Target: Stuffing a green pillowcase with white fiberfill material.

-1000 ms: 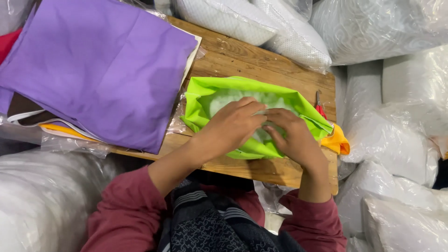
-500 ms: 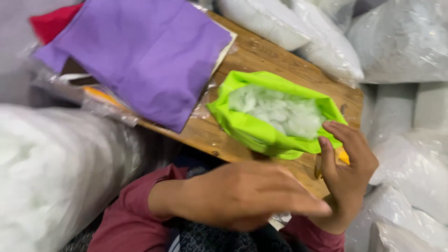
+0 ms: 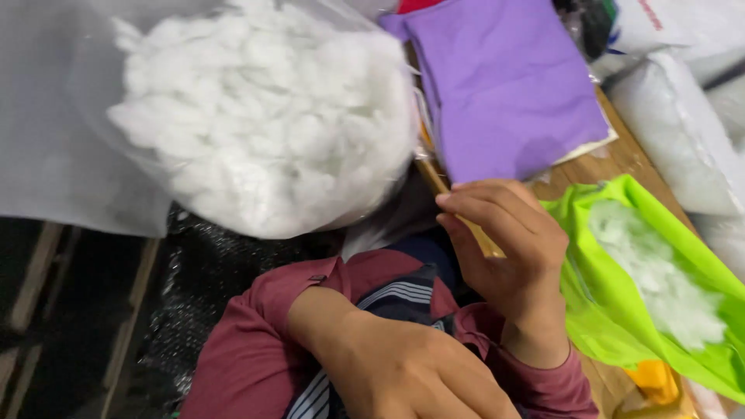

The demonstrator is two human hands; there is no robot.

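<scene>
Wooden table (image 3: 621, 159) bears green cover (image 3: 621, 310); right hand (image 3: 508, 248) beside it, fingers curled.

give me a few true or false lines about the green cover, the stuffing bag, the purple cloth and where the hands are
1. The green cover has white stuffing showing in its open mouth. True.
2. The clear bag of white stuffing lies on top of the green cover. False: it sits apart, up at the left of the view, away from the cover.
3. The purple cloth lies on the wooden table above the green cover. True.
4. The right hand is buried inside the green cover. False: it is raised beside the cover's edge, fingers curled, outside the opening.
5. The left hand holds the purple cloth. False: it is low near the maroon sleeve, far from the cloth.
</scene>
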